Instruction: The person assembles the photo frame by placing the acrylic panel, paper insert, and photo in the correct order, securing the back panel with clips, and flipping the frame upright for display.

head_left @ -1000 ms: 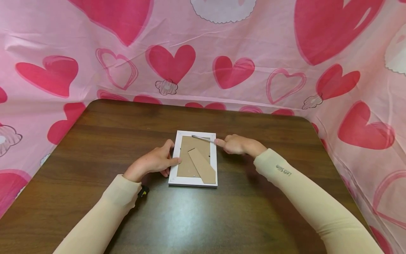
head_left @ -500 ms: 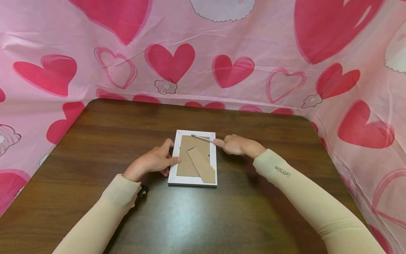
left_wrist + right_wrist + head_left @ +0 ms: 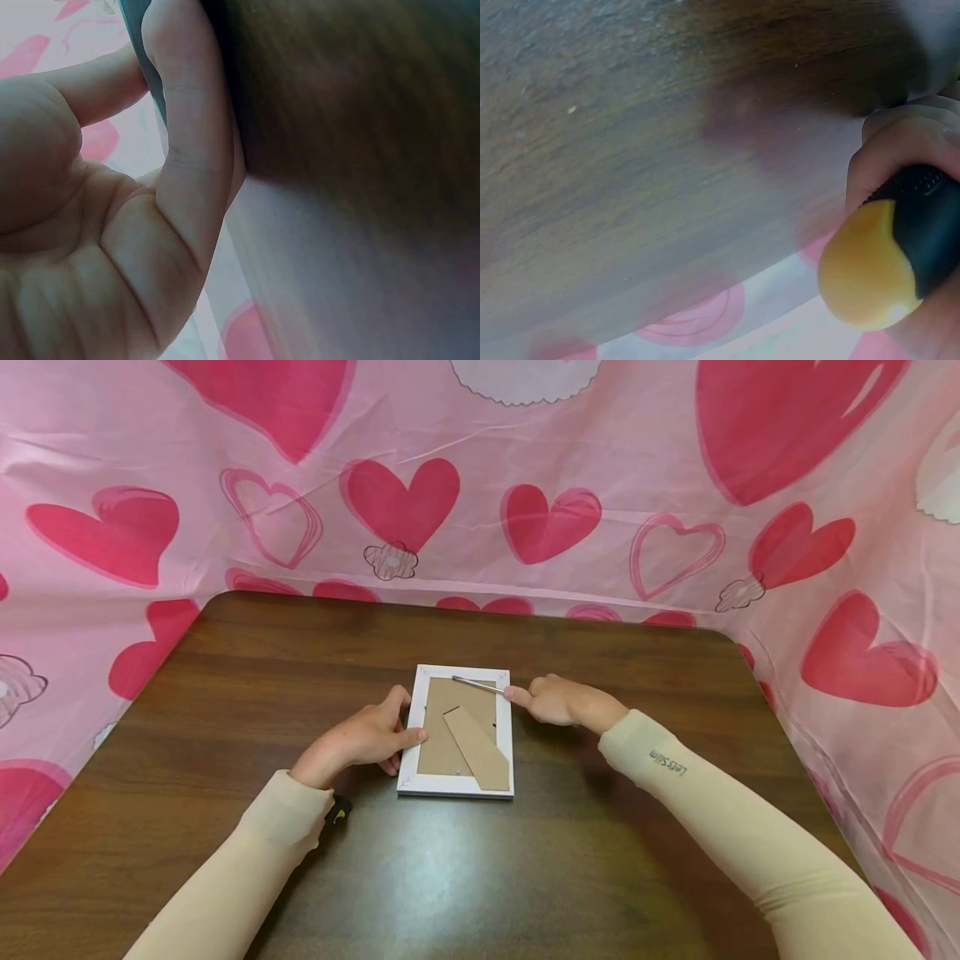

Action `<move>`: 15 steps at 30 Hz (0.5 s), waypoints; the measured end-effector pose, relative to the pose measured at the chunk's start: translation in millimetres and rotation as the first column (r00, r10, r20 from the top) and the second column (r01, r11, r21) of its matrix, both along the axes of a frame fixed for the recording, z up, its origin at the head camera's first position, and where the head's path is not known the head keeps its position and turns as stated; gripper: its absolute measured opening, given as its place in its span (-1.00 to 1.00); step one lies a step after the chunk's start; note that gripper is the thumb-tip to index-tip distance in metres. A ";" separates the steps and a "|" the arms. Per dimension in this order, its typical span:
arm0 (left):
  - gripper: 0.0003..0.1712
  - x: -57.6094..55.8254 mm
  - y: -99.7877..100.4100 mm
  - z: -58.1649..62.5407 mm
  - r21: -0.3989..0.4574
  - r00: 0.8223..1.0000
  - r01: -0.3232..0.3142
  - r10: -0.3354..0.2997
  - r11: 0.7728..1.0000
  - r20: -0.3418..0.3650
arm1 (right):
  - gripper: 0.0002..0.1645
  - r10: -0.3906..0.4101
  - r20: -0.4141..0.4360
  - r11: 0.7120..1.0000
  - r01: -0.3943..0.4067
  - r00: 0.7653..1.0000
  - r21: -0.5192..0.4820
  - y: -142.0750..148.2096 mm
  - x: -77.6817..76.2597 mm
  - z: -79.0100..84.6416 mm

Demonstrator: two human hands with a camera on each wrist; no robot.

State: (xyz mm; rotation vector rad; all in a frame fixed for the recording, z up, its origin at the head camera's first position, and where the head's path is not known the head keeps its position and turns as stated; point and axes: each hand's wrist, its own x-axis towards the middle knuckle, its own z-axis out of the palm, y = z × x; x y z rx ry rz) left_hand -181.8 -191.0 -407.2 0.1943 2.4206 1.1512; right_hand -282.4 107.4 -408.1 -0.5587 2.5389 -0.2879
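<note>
A white picture frame (image 3: 457,787) lies back side up on the table, with a brown backing board and a slanted easel stand (image 3: 480,750). My left hand (image 3: 367,735) grips its left edge, thumb on top and fingers at the side; in the left wrist view the hand (image 3: 112,210) has the edge between thumb and fingers. My right hand (image 3: 562,700) holds a screwdriver (image 3: 480,685), its metal shaft lying across the top of the backing, tip near the upper edge. The right wrist view shows its yellow and black handle (image 3: 870,270) in the curled fingers.
The dark wooden table (image 3: 450,877) has a pink heart-patterned cloth (image 3: 480,468) hanging behind it and at both sides. A small black and yellow object (image 3: 339,811) shows beside my left wrist, partly hidden by the sleeve.
</note>
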 end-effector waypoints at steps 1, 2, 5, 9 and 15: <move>-0.50 0.1 0.2 0.1 0.001 1.000 -0.001 0.001 1.000 0.001 | -0.09 0.000 -0.008 1.000 0.000 1.000 0.003 0.0 0.2 0.0; -0.50 0.2 0.3 0.3 0.002 1.000 -0.001 0.001 1.000 0.001 | -0.06 0.000 -0.016 1.000 0.000 1.000 0.007 0.0 0.6 0.0; -0.50 0.2 0.5 0.5 0.004 1.000 -0.001 0.001 1.000 0.001 | -0.01 0.001 -0.030 1.000 -0.001 1.000 0.019 0.2 1.7 -0.2; -0.52 0.0 0.7 -0.2 0.012 1.000 -0.003 0.003 1.000 0.001 | 0.02 0.016 -0.044 1.000 -0.015 0.999 0.025 0.6 2.5 -0.8; -0.54 0.4 0.8 -0.8 0.021 1.000 -0.010 0.010 1.000 -0.003 | 0.03 0.013 -0.051 0.999 -0.012 0.999 0.032 -0.1 2.7 -1.0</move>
